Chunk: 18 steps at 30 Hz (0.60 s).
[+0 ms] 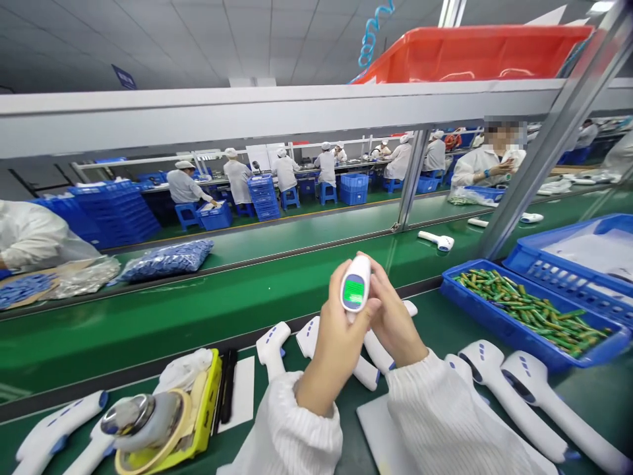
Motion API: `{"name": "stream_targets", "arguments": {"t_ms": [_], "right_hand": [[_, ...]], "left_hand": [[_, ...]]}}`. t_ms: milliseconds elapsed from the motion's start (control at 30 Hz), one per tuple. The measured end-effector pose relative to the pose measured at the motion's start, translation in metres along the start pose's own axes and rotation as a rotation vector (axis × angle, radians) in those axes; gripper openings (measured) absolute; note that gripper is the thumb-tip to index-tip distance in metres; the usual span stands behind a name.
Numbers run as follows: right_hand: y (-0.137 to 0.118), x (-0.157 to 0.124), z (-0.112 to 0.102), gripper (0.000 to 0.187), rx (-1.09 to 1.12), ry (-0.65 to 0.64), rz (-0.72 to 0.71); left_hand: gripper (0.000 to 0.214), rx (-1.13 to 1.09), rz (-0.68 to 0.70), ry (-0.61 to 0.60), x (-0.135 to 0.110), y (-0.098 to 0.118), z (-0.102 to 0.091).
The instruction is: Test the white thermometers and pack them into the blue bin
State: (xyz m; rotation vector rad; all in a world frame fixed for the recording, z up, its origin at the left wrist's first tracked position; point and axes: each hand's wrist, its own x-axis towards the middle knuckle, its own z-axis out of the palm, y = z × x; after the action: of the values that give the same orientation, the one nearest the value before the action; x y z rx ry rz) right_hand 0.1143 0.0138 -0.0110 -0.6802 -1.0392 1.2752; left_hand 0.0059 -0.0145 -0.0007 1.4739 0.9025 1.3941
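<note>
While the left hand [340,346] and the right hand [395,316] press close together, a white infrared thermometer [355,284] stands upright between them, its lit green display [353,291] facing up toward the wearer. Both hands clamp the thermometer around its upper handle, and their fingers hide most of the lower part. White ribbed sleeves [291,429] cover both forearms.

Just below the hands, more white thermometers [274,346] lie on a green workbench [326,359], and a white pad [378,435] lies under the right sleeve. To the right, two further thermometers [531,389] lie side by side, just in front of a blue plastic tray [499,333] heaped with green cylindrical batteries [531,303]. A second blue tray [558,260], lined with white sheeting, sits behind it. To the left, a roll of masking tape [153,429] rests against a yellow holder [208,409], beside a white card [242,389].

Across a green conveyor belt [148,330] lies a clear bag of blue parts [168,260]. Farther right, a co-worker in a white coat [482,165] sits with both hands raised at chest height. Beyond, a row of workers in white coats and caps [237,175] sits on blue stools among stacked blue crates [116,211]. A red crate [469,56] rests on an overhead shelf [247,119].
</note>
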Motion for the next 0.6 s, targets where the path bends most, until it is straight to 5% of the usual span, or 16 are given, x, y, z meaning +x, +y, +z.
{"name": "stream_targets", "arguments": {"t_ms": [200,600], "right_hand": [[-0.004,-0.007,-0.013,0.043,0.258,0.019,0.050],[-0.004,-0.006,-0.016,0.033,0.570,0.070,0.141]], "left_hand": [[0.066,0.076,-0.022,-0.171,-0.011,0.010,0.011],[0.056,0.181,0.001,-0.163,-0.017,0.017,0.020]]}}
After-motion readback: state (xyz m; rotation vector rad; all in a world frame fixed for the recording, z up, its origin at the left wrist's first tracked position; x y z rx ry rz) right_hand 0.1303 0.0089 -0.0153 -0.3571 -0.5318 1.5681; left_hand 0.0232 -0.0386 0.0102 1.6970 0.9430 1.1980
